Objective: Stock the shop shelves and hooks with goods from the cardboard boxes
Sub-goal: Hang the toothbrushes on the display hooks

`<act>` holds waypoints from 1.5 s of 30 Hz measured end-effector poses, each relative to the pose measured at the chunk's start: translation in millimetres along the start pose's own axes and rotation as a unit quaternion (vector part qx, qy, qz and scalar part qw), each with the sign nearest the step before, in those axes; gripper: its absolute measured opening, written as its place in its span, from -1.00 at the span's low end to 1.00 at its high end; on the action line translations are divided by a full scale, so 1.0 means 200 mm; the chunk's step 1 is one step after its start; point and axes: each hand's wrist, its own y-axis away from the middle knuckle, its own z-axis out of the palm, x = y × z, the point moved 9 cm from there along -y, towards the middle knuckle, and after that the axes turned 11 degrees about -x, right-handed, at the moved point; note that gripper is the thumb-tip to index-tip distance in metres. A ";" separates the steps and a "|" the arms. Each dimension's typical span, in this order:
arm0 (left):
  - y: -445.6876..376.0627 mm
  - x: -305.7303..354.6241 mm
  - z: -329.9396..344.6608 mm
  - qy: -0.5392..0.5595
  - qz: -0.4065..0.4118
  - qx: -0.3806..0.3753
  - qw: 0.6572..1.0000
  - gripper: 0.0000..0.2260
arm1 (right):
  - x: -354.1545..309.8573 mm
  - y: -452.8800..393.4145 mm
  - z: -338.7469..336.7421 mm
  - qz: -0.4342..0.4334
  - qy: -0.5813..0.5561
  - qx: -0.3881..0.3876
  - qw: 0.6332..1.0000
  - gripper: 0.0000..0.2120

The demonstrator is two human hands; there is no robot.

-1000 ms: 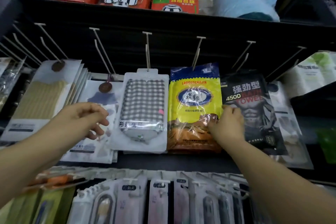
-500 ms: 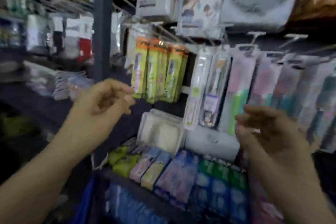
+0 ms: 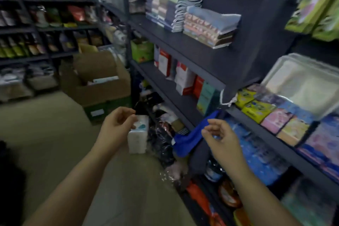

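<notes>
Plainly we are between loads: our left hand (image 3: 117, 126) and right hand (image 3: 218, 134) hang loosely curled and carry nothing. Far left, the cardboard box (image 3: 97, 80) sits open with goods inside, while the shelves (image 3: 185, 42) on the right have bare stretches to fill.

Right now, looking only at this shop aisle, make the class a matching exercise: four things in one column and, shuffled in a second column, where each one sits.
Things
1. open cardboard box
2. folded towel stack
3. white tissue pack
4. yellow packets

Places
A. front edge of the right-hand shelf, below a clear plastic pack
B. on a green box at the far end of the aisle floor
C. on an upper dark shelf, upper middle of the view
D. on the floor just beyond the left hand

Pairs: 1-B, 2-C, 3-D, 4-A
</notes>
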 end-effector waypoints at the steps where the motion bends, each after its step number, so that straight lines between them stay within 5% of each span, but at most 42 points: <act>1: -0.02 -0.09 -0.12 -0.004 -0.019 0.011 1.000 -0.92 | 0.02 -0.06 0.10 0.012 -0.003 -0.004 1.000 -0.79; 13: -0.48 -0.78 -1.36 -0.025 -0.124 0.094 0.988 -0.93 | -0.01 -0.83 1.33 0.083 -0.039 -0.060 0.994 -0.79; 32: -2.18 -1.16 -1.86 -0.059 -0.182 0.094 0.977 -0.83 | -0.14 -2.67 2.22 0.106 -0.069 -0.139 0.982 -0.82; 38: -2.67 -1.38 -1.95 -0.095 -0.203 0.030 0.974 -0.90 | -0.07 -3.05 2.51 0.157 -0.063 -0.136 0.976 -0.83; 45: -3.26 -1.80 -1.91 -0.110 -0.251 -0.159 0.949 -0.93 | 0.22 -3.37 2.91 0.288 -0.062 -0.077 0.952 -0.75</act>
